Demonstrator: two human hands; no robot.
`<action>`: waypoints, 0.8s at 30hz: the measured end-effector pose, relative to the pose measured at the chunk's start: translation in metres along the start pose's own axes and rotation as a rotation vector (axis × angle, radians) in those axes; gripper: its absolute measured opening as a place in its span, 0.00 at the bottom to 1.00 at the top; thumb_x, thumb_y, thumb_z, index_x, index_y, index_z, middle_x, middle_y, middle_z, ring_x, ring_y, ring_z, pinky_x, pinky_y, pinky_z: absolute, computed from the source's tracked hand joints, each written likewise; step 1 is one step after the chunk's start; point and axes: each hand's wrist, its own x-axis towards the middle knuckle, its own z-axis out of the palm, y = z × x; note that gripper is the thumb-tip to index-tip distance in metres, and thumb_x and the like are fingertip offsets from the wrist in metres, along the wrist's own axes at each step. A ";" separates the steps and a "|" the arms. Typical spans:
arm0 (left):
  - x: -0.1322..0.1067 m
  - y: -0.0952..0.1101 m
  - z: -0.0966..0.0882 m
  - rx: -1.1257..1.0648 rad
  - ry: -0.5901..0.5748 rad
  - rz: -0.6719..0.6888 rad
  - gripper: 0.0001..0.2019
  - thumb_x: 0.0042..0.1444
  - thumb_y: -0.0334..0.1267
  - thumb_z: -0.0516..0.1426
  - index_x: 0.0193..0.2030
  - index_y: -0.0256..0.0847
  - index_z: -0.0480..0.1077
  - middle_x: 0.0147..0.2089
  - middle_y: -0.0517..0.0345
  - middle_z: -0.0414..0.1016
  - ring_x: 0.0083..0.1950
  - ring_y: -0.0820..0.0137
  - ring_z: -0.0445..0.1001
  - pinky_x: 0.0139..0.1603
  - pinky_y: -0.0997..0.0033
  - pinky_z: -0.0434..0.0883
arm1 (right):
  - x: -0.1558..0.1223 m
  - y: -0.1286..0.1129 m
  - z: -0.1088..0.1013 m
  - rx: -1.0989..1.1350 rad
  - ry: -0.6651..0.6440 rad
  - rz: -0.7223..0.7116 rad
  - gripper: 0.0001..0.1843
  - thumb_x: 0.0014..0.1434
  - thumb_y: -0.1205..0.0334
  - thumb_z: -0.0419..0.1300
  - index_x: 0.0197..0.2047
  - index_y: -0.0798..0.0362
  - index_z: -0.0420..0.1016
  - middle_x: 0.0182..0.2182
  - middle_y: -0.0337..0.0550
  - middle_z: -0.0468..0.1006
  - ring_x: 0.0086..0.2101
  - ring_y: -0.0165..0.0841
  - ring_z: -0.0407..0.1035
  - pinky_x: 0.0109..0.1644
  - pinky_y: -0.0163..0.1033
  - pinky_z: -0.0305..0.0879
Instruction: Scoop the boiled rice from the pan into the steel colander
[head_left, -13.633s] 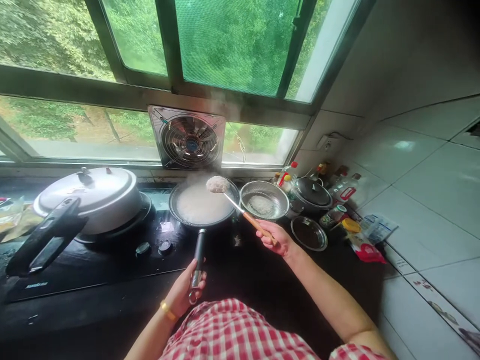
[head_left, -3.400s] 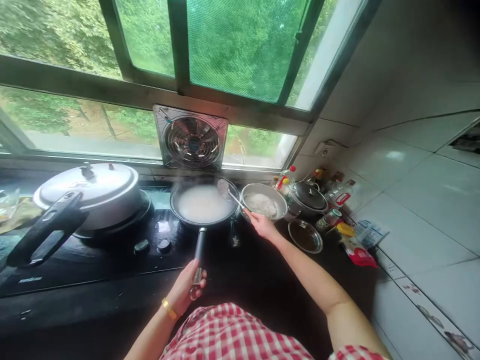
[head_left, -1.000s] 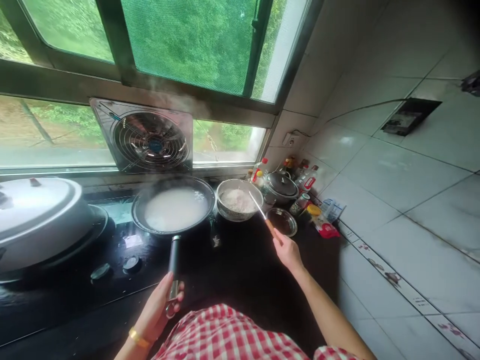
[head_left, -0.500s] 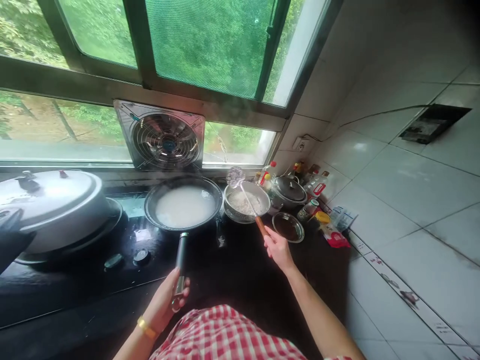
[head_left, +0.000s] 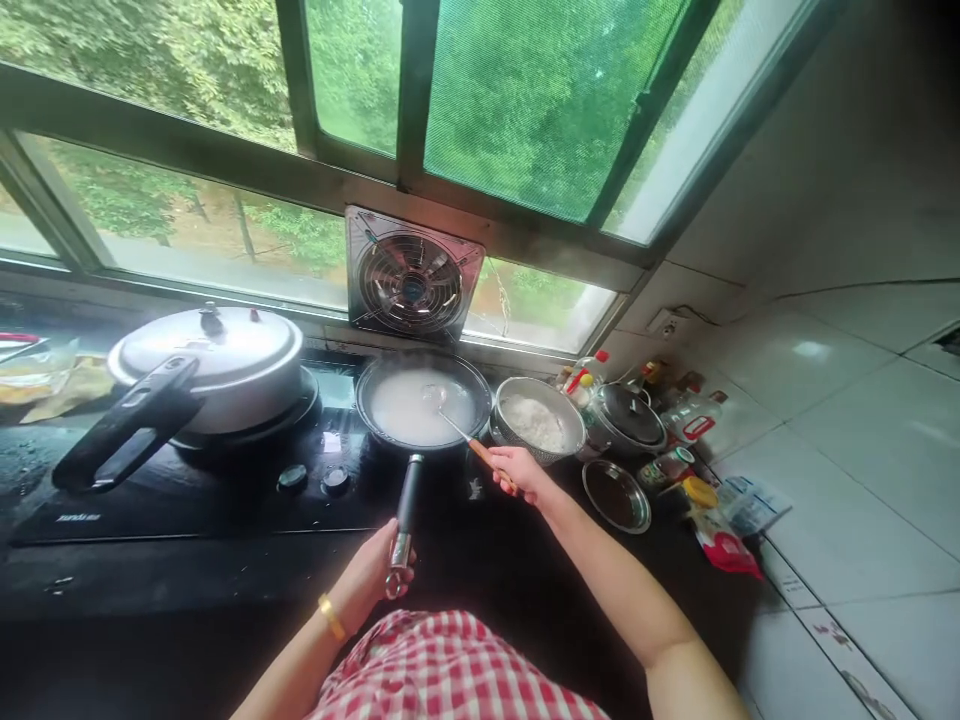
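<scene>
A dark frying pan (head_left: 367, 408) full of cloudy white liquid steams on the black stove. My left hand (head_left: 375, 572) is closed round the end of the pan's long handle (head_left: 407, 500). My right hand (head_left: 516, 472) grips the wooden handle of a small mesh skimmer (head_left: 433, 397), whose head dips into the liquid at the pan's right side. Just right of the pan stands a metal mesh strainer bowl (head_left: 507, 432) holding a heap of white rice.
A large silver pressure cooker (head_left: 214, 365) with a black handle sits on the left burner. Right of the strainer are a lidded black pot (head_left: 625, 417), a glass lid (head_left: 616, 496), bottles and packets along the tiled wall. A fan (head_left: 411, 280) stands on the windowsill. Stove knobs (head_left: 313, 480) face me.
The skimmer has swung left from above the strainer bowl into the pan's liquid. My left hand stays on the pan handle. The view has shifted back to the left.
</scene>
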 end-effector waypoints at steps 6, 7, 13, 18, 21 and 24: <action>0.010 0.003 -0.028 0.149 0.175 0.180 0.28 0.43 0.53 0.61 0.47 0.35 0.68 0.23 0.62 0.65 0.20 0.74 0.66 0.15 0.81 0.53 | -0.020 0.019 -0.018 -0.474 0.306 -0.407 0.20 0.54 0.63 0.55 0.50 0.54 0.75 0.41 0.47 0.79 0.39 0.37 0.74 0.44 0.39 0.69; 0.013 0.004 -0.032 0.173 0.182 0.220 0.28 0.43 0.53 0.61 0.46 0.33 0.69 0.22 0.62 0.65 0.18 0.77 0.63 0.15 0.82 0.52 | -0.023 0.025 -0.021 -0.494 0.335 -0.459 0.20 0.54 0.63 0.55 0.50 0.54 0.75 0.44 0.47 0.78 0.44 0.39 0.72 0.49 0.42 0.66; 0.028 0.006 -0.034 0.187 0.195 0.280 0.25 0.45 0.53 0.60 0.42 0.33 0.70 0.21 0.64 0.63 0.17 0.81 0.56 0.15 0.82 0.52 | -0.034 0.068 -0.014 -0.346 0.356 -0.459 0.25 0.57 0.58 0.53 0.56 0.58 0.69 0.33 0.46 0.79 0.34 0.36 0.74 0.42 0.40 0.71; 0.023 0.008 -0.009 -0.026 0.103 0.088 0.20 0.52 0.49 0.57 0.48 0.40 0.63 0.24 0.62 0.66 0.22 0.73 0.68 0.19 0.77 0.66 | -0.025 0.106 0.027 -0.409 0.447 -0.518 0.28 0.57 0.58 0.52 0.60 0.60 0.64 0.38 0.51 0.77 0.39 0.39 0.72 0.46 0.43 0.68; 0.019 0.007 0.004 -0.094 0.060 -0.010 0.15 0.56 0.49 0.53 0.39 0.37 0.63 0.25 0.56 0.70 0.21 0.72 0.69 0.17 0.78 0.63 | -0.014 0.119 0.046 -0.449 0.399 -0.559 0.25 0.59 0.61 0.49 0.58 0.58 0.66 0.41 0.53 0.76 0.41 0.40 0.71 0.47 0.44 0.67; 0.018 0.006 0.010 -0.132 0.091 -0.030 0.15 0.56 0.49 0.52 0.33 0.36 0.64 0.24 0.55 0.70 0.18 0.74 0.68 0.15 0.79 0.63 | -0.006 0.126 0.052 -0.424 0.389 -0.575 0.26 0.60 0.62 0.47 0.60 0.58 0.64 0.42 0.53 0.75 0.43 0.40 0.71 0.49 0.44 0.67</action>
